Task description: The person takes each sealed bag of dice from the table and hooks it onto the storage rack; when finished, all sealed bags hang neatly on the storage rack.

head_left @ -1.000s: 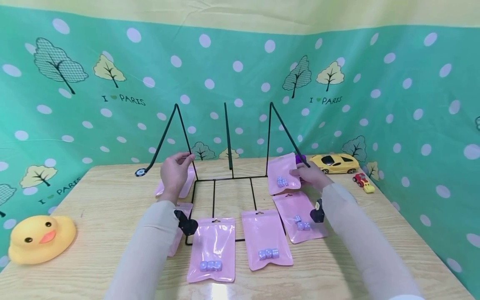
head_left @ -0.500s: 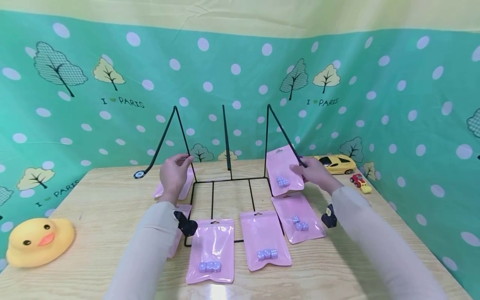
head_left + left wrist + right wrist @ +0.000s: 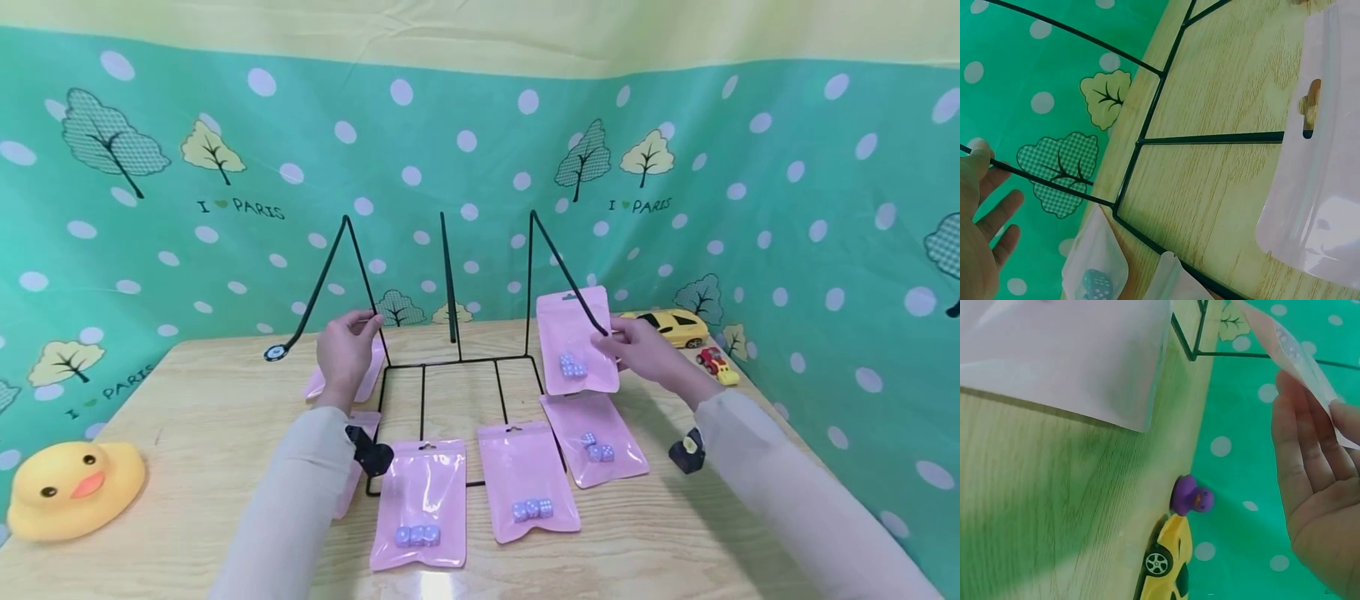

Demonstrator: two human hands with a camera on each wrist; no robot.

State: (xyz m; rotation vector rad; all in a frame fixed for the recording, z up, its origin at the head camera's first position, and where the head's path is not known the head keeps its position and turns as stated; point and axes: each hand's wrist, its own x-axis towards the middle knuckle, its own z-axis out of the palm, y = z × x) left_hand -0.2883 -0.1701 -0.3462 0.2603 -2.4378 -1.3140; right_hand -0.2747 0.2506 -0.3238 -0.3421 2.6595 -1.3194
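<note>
Leftmost, the left hand [image 3: 343, 354] pinches a slanted rod of the black wire rack [image 3: 450, 358], above a pink pouch [image 3: 352, 377] lying flat. Rightward, three more dice pouches [image 3: 528, 475] lie along the rack's front. Further right, the right hand [image 3: 645, 350] pinches a raised pink pouch of dice [image 3: 576, 343] against the rack's right slanted rod, with a yellow toy car [image 3: 671, 325] just behind.
</note>
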